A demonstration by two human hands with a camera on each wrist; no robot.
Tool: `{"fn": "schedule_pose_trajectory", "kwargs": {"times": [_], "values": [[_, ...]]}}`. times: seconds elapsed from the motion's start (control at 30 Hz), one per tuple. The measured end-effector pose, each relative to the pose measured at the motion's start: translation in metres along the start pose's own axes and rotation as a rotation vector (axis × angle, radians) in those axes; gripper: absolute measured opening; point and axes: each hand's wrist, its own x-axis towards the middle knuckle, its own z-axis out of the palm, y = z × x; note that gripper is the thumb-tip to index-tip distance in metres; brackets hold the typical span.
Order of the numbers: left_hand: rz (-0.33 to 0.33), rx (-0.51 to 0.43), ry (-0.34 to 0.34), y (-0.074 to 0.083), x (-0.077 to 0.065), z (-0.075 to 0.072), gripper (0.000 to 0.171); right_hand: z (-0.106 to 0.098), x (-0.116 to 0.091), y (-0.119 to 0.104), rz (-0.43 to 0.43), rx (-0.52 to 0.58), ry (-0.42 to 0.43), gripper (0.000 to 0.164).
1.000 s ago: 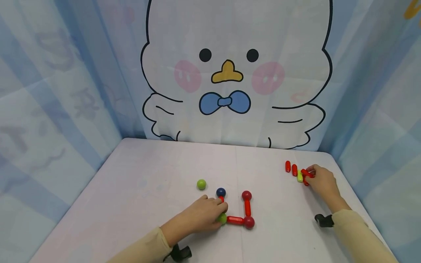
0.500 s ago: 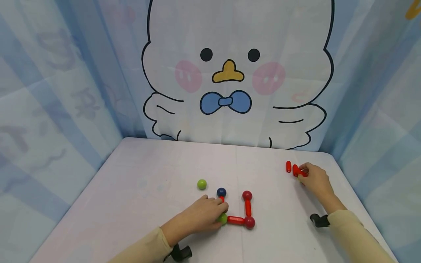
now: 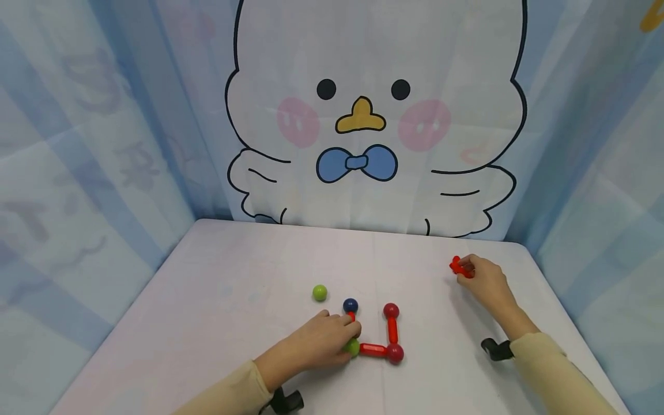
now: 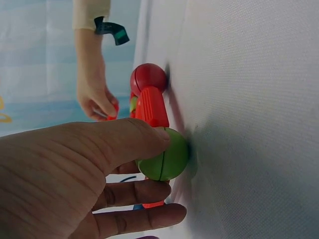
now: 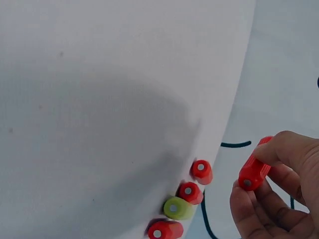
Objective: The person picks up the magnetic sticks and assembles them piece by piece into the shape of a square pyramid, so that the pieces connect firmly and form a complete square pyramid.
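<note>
My left hand (image 3: 325, 339) pinches a green ball (image 4: 172, 158) between thumb and fingers, low at the table. From that ball a red magnetic rod (image 3: 372, 350) runs right to a red ball (image 3: 395, 353). Another red rod (image 3: 392, 330) leads from there away to a second red ball (image 3: 391, 310). Beyond my left fingers lies a dark blue ball (image 3: 350, 305), with a partly hidden red rod (image 3: 351, 316) beside it. At the far right, my right hand (image 3: 486, 283) holds a red magnetic rod (image 5: 255, 168) between thumb and fingers, raised off the table.
Under the right hand, a row of loose rods includes a yellow-green rod (image 5: 177, 208) and red rods (image 5: 202, 170); the hand mostly hides them in the head view. A loose green ball (image 3: 319, 293) lies left of the blue one. A printed curtain (image 3: 363, 196) borders the white table (image 3: 249, 271).
My right hand has moved left and slightly away along the row of rods, still holding the red rod. The left hand stays on the green ball.
</note>
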Motion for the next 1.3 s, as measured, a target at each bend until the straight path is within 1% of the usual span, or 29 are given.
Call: {"fn": "schedule_pose_trajectory", "kwargs": {"times": [0.23, 0.63, 0.83, 1.0, 1.3], "values": [[-0.004, 0.000, 0.007, 0.001, -0.001, 0.001, 0.031, 0.005, -0.002, -0.012, -0.061, -0.021, 0.012, 0.036], [-0.008, -0.007, 0.014, 0.000, -0.001, 0.002, 0.032, 0.019, -0.005, -0.036, -0.101, -0.008, -0.009, 0.034], [-0.005, -0.009, 0.020, 0.000, -0.001, 0.003, 0.032, 0.025, -0.008, -0.047, -0.093, 0.018, -0.045, 0.036], [-0.001, -0.007, 0.022, 0.001, -0.001, 0.002, 0.033, 0.030, -0.010, -0.055, -0.108, 0.033, -0.065, 0.036], [-0.004, -0.014, 0.014, 0.000, -0.001, 0.002, 0.033, 0.042, -0.013, -0.072, -0.136, 0.039, -0.069, 0.035]]}}
